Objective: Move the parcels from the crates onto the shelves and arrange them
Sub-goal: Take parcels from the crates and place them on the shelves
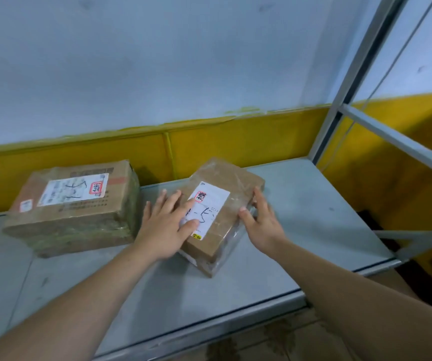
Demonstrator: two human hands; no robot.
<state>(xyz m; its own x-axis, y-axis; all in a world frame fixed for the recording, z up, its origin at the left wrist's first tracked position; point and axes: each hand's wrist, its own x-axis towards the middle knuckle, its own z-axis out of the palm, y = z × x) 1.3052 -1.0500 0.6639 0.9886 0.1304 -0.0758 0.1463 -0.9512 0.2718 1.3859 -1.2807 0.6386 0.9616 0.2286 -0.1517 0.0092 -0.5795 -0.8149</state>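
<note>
A small brown cardboard parcel [226, 188] with a white label lies at an angle on the grey shelf [313, 220]. My left hand [165, 225] lies flat on its top with straight fingers spread over the label. On the parcel's right side rests my right hand [260, 222], fingers extended along the edge and thumb at the top corner. To the left, a larger taped cardboard parcel [79, 207] with a white label sits on the same shelf, a narrow gap away from my left hand.
The shelf's grey metal upright [350, 82] and cross rail [402, 142] stand at the right. Behind the shelf is a wall, yellow below [235, 144] and pale above. Bare shelf surface lies in front of and right of the parcels.
</note>
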